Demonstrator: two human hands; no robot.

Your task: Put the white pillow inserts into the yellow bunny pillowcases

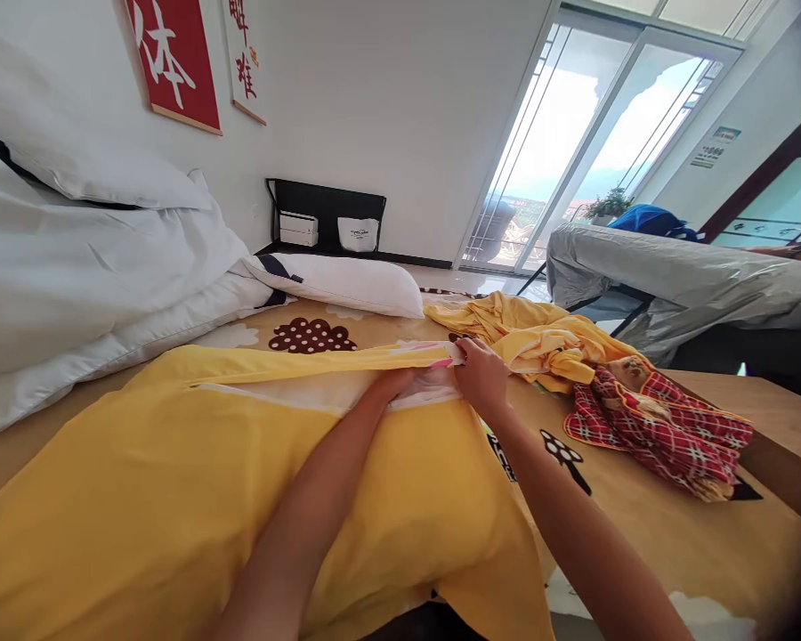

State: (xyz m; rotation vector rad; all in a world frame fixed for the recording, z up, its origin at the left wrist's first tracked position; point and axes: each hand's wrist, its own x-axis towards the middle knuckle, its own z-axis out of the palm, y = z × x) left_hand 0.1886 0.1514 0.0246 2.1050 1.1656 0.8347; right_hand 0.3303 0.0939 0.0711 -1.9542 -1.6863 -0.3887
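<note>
A yellow duvet cover is spread over the near part of the bed, with a long slit open along its far side. Pale fabric and a bit of pink show inside the slit. My left hand reaches into that opening, its fingers hidden by the cloth. At the right end of the slit, my right hand is closed on the edge of the cover, where a whitish corner of fabric pokes out by the fingers.
White bedding is heaped at left, near a white pillow. A yellow cloth and a red plaid cloth lie at right. Beyond are a plastic-wrapped piece, a black shelf and a sliding glass door.
</note>
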